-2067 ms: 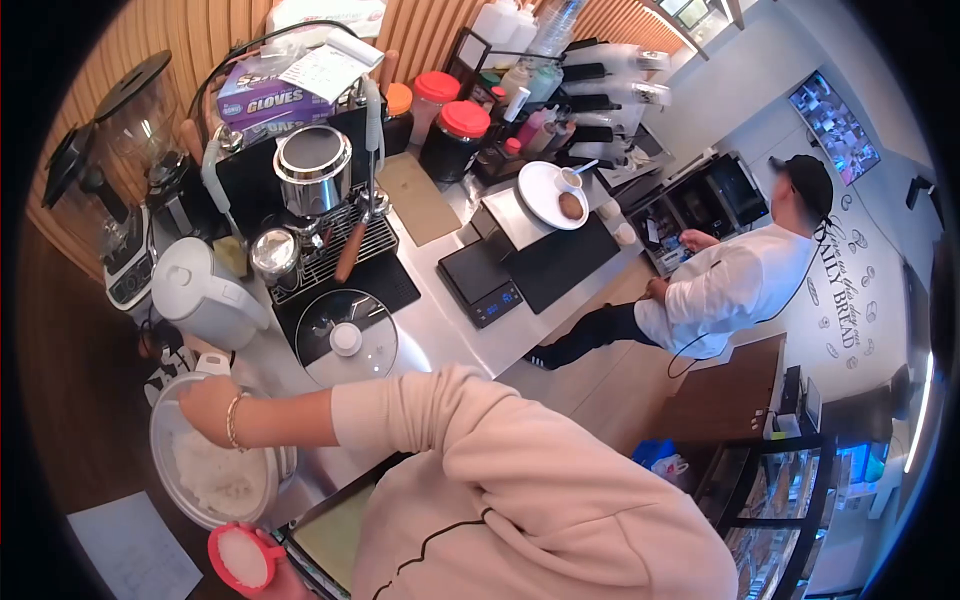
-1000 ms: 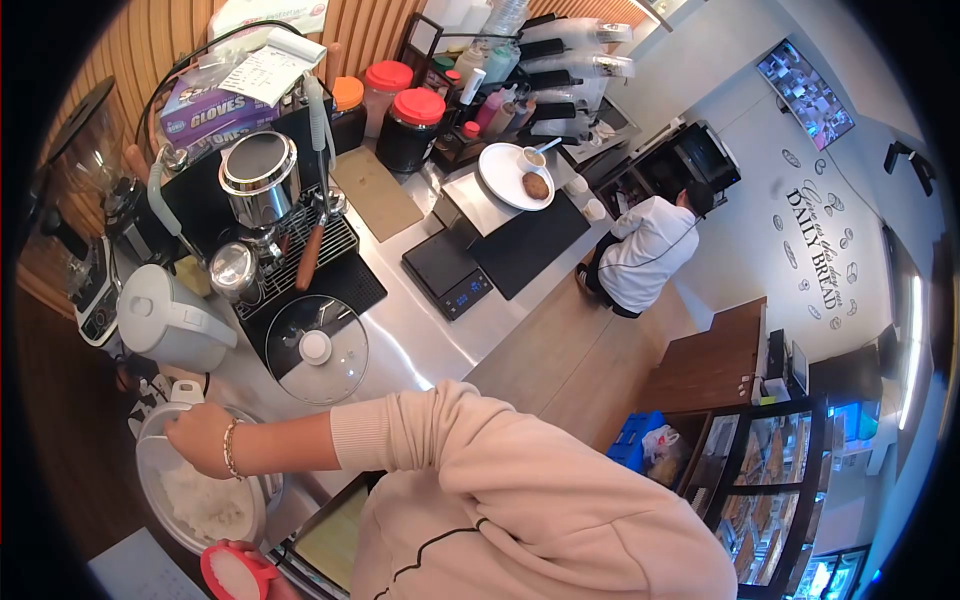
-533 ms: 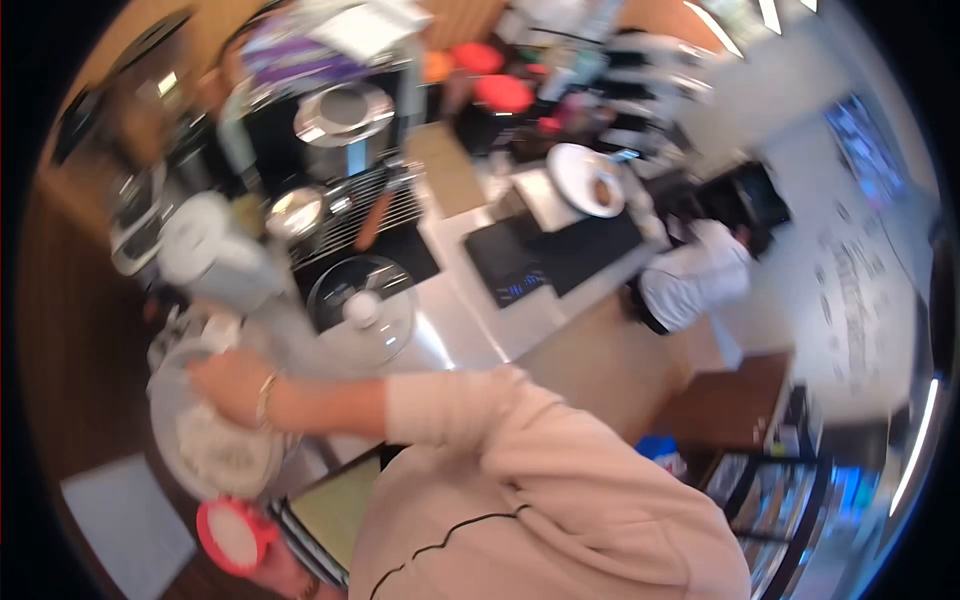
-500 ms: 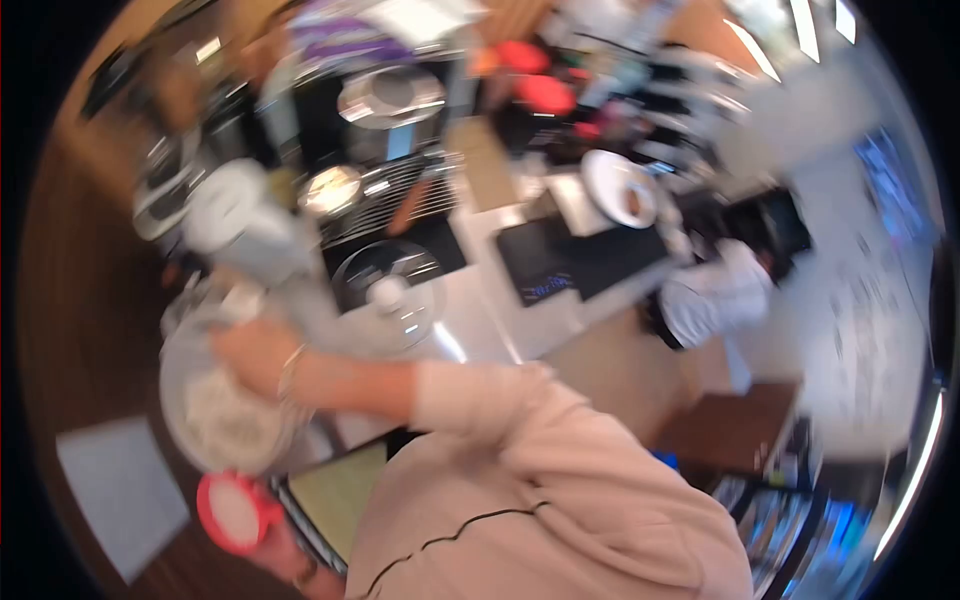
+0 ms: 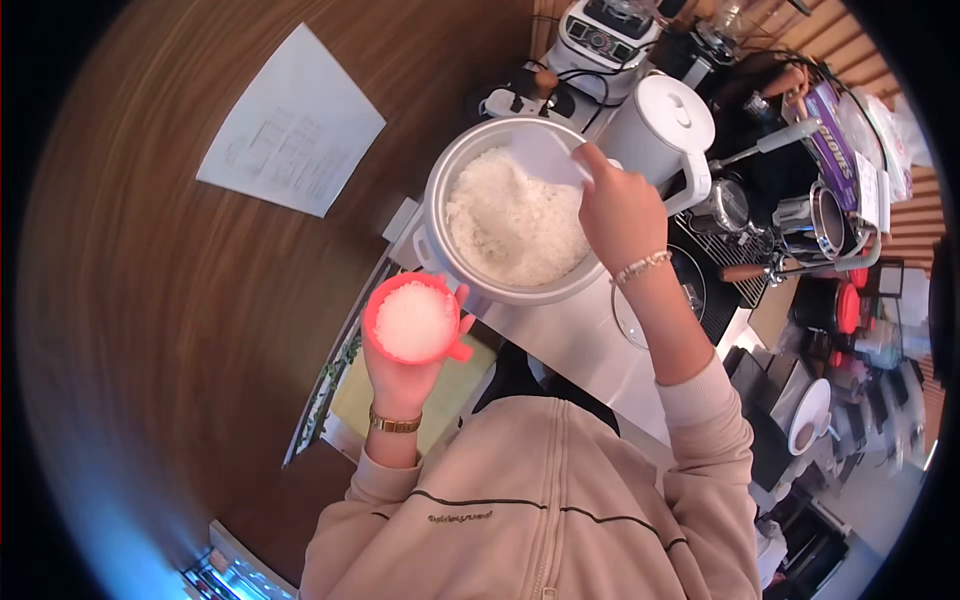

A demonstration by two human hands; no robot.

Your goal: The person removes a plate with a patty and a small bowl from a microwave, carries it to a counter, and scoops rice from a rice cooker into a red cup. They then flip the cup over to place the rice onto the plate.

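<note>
From here, right fingers (image 5: 597, 165) pinch the paddle (image 5: 545, 152) (scooping rice (image 5: 515, 230), I judge), left fingers (image 5: 467, 322) grip the cup (image 5: 371, 318). Lifting wants steadiness.

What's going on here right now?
A person is handling rice with both hands. The left hand holds a red cup, which is full of white rice. The right hand grips a pale paddle over the pot, which still has plenty of rice in it; how deep the blade sits is hard to tell. The glass lid is off, lying beside the pot.
</note>
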